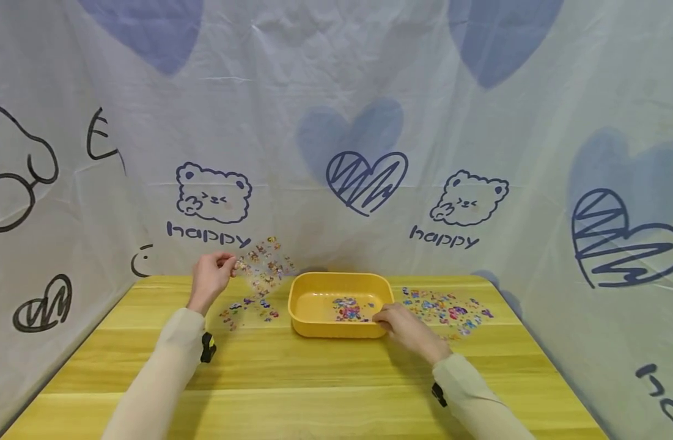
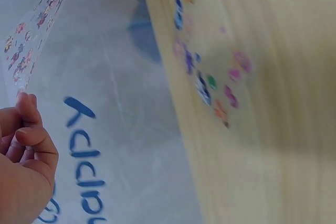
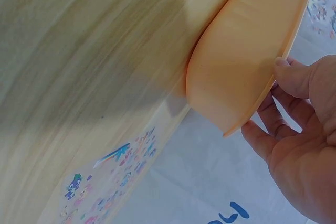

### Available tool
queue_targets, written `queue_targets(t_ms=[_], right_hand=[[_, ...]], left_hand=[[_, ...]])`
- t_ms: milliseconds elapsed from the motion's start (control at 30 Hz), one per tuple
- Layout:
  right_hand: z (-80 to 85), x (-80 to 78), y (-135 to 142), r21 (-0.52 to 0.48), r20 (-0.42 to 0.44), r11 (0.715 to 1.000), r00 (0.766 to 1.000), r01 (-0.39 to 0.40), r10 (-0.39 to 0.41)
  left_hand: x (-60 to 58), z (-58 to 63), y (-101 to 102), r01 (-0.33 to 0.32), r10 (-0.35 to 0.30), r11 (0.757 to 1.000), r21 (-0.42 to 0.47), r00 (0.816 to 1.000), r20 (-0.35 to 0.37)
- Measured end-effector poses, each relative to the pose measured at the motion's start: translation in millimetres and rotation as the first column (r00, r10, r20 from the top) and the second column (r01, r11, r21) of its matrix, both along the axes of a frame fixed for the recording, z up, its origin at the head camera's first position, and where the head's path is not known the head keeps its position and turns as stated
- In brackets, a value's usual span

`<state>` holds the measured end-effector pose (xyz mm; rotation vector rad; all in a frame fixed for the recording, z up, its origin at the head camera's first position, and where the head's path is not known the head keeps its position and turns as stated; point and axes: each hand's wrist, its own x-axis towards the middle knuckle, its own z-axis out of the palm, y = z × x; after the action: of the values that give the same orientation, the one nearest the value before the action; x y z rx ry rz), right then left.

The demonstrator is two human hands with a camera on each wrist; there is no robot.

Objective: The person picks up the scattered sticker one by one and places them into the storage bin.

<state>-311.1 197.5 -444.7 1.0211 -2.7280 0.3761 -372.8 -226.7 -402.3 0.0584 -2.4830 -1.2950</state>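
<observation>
My left hand [image 1: 211, 280] pinches a clear sticker sheet [image 1: 266, 269] by one corner between thumb and fingertips. The sheet, dotted with small colourful figures, is raised above the table and slants away to the right of the hand. At the front right corner of a yellow plastic basin [image 1: 336, 330], my right hand [image 1: 404, 327] grips the rim. In the right wrist view the thumb lies over the edge of the basin [image 3: 247, 40], with the fingers spread along the rim. Inside the basin lie colourful stickers [image 1: 348, 310], partly hidden by its front wall.
Right of the basin, more sticker sheets [image 1: 452, 310] lie on the wood-grain table [image 1: 336, 385]. Another sticker sheet [image 1: 248, 311] lies on the left, below the raised one. A printed white cloth [image 1: 292, 214] hangs along the table's back edge and sides.
</observation>
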Motion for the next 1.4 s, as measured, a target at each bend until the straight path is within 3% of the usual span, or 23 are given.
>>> queue_targets(t_ms=[233, 600, 1000, 1400], right_hand=[[-0.2, -0.8, 0.0, -0.003, -0.003, 1.0, 1.0, -0.001, 0.0], [-1.3, 0.3, 0.6, -0.008, 0.001, 1.0, 1.0, 0.007, -0.007], [-1.5, -0.2, -0.8, -0.015, 0.008, 1.0, 1.0, 0.003, -0.003], [-0.3, -0.2, 0.2, -0.016, -0.007, 1.0, 1.0, 0.002, -0.002]], left_hand=[[-1.0, 9.7, 24.0, 0.067, -0.068, 0.998, -0.021, 0.997, -0.041], [-1.0, 12.1, 72.9, 0.177, -0.179, 0.982, -0.059, 0.983, -0.04], [3.7, 5.4, 130.0, 0.321, -0.326, 0.934, -0.156, 0.945, -0.011], [4.7, -15.7, 154.0, 0.378, -0.386, 0.905, -0.194, 0.923, -0.002]])
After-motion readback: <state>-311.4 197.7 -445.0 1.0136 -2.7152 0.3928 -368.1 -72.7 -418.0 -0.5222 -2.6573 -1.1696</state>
